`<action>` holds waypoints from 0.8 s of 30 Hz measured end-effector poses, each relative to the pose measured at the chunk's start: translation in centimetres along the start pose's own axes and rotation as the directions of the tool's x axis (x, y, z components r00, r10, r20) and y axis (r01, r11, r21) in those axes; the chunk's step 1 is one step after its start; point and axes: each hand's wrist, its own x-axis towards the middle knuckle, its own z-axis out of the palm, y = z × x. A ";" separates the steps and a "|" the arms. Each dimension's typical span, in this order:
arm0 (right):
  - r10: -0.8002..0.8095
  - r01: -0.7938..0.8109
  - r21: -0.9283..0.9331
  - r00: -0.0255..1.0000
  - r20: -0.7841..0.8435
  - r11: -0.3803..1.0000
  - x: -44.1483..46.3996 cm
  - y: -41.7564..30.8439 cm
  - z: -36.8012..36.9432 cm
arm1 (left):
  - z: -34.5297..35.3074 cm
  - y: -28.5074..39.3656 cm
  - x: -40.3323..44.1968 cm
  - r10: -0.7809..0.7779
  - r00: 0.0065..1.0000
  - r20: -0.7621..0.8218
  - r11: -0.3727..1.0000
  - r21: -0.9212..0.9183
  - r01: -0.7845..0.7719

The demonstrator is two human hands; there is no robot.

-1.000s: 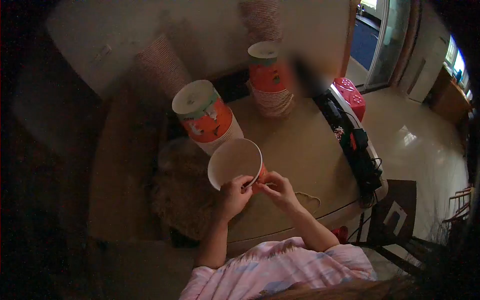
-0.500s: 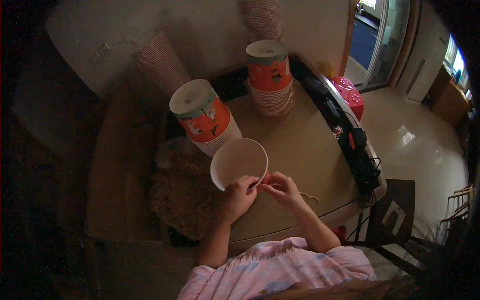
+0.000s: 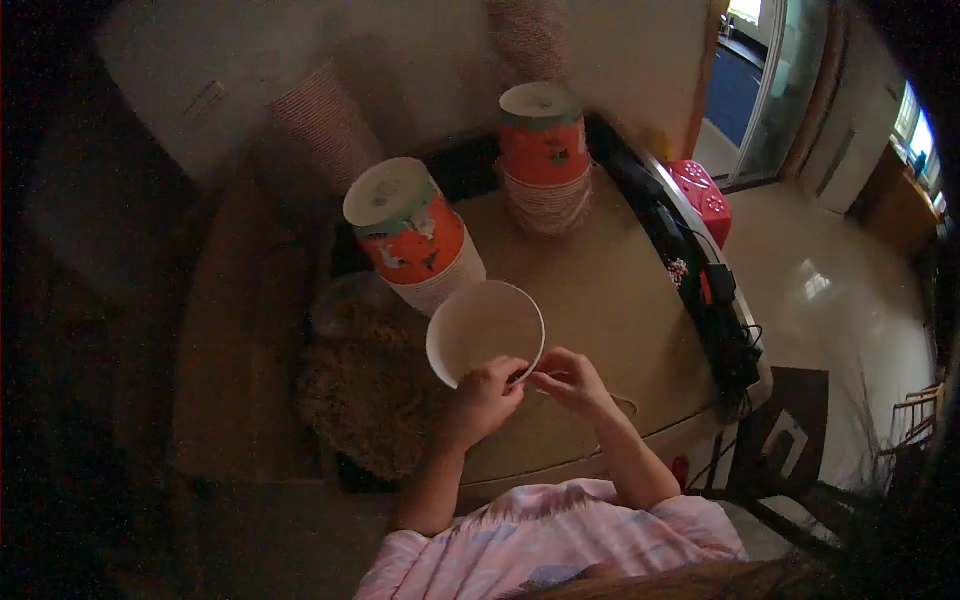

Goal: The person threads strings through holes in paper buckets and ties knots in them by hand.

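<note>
A white paper bucket (image 3: 485,325) is tilted in front of me, its open mouth facing up toward me. My left hand (image 3: 488,395) is closed on its near rim, fingers over the edge. Just right of that rim, my right hand (image 3: 570,380) pinches a thin string (image 3: 628,405), part of which curves onto the table beyond the wrist. The fingertips of both hands are close together, and the exact pinch is hard to see. Behind the bucket stands an upside-down stack of orange and green printed paper buckets (image 3: 415,235).
A tangled brown heap of string (image 3: 365,395) lies left of my arms. Another bucket stack (image 3: 545,150) stands farther back, with tall stacks (image 3: 325,120) by the wall. Cables and a black adapter (image 3: 718,285) line the table's right edge. A red stool (image 3: 700,200) stands beyond.
The bucket and both hands sit slightly farther right and lower in view. My right hand's fingers have shifted slightly at the rim, and the left still grips it.
</note>
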 end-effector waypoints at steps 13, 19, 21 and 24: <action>-0.017 0.013 0.157 0.999 0.030 0.987 -0.3 0.0 -0.3 | 0.0 -0.8 1.1 -0.068 0.998 -0.006 0.997 0.017 0.069; -0.121 0.129 0.170 0.991 -0.055 0.977 -1.7 -2.3 0.5 | -0.2 -1.9 1.0 -0.163 0.982 -0.098 0.958 -0.253 0.134; -0.107 0.127 0.197 0.988 -0.110 0.972 -1.4 -1.8 0.9 | 0.1 -2.7 1.0 -0.134 0.987 -0.094 0.954 -0.282 0.103; -0.102 0.131 0.117 0.969 -0.223 0.984 -0.4 -1.3 2.1 | 0.1 -3.3 1.0 -0.084 0.991 -0.100 0.976 -0.208 0.062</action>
